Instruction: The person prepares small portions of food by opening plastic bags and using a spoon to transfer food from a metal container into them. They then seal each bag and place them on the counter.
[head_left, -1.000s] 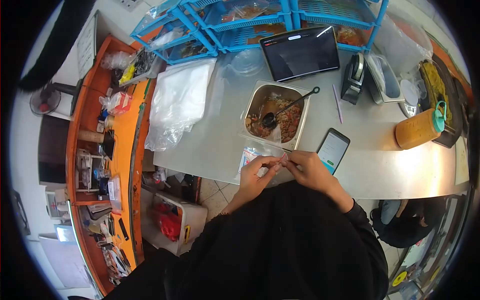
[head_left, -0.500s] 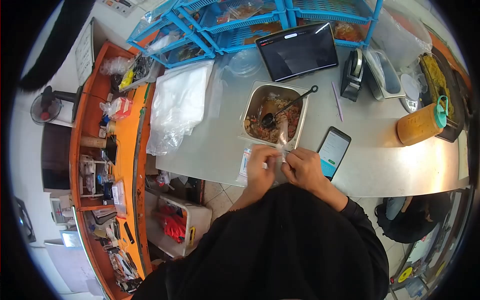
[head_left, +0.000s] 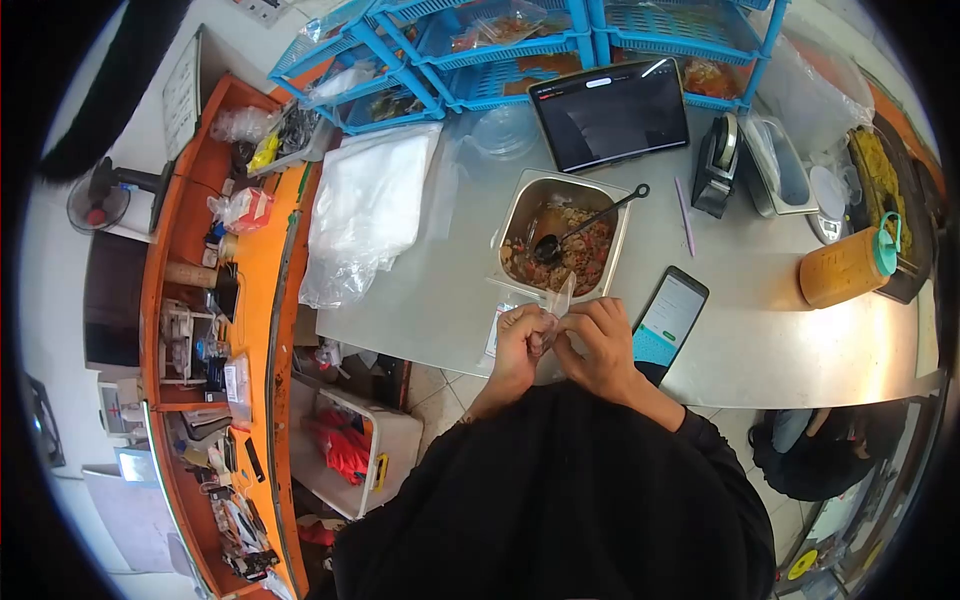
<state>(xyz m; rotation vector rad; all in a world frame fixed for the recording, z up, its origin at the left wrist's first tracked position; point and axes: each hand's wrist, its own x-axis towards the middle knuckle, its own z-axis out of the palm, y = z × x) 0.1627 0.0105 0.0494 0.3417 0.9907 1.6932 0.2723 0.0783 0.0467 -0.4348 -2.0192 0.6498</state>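
Observation:
Both of my hands meet at the table's front edge, just below a steel food pan. My left hand (head_left: 518, 345) is closed, its fingers pinching a small clear plastic bag (head_left: 563, 294). My right hand (head_left: 597, 343) grips the same bag from the other side, with fingers curled; its tip sticks up between the hands toward the pan. The steel pan (head_left: 513, 222) holds a chopped, saucy food mix (head_left: 585, 245). A black ladle (head_left: 598, 213) rests in it, handle over the upper right rim. Partly behind my left hand lies a labelled clear packet (head_left: 492, 340).
A phone (head_left: 670, 312) lies right of my hands, with a purple pen (head_left: 685, 215) behind it. Plastic bags (head_left: 365, 205) are stacked left. A tablet (head_left: 612, 115), tape dispenser (head_left: 717, 165) and sauce bottle (head_left: 840, 268) stand around. Blue racks (head_left: 520, 40) line the back. Someone crouches (head_left: 820, 450) at right.
My left hand, blurred before, now pinches the bag clearly. My right hand's fingers have shifted up and turned on the bag. The whole view has moved slightly.

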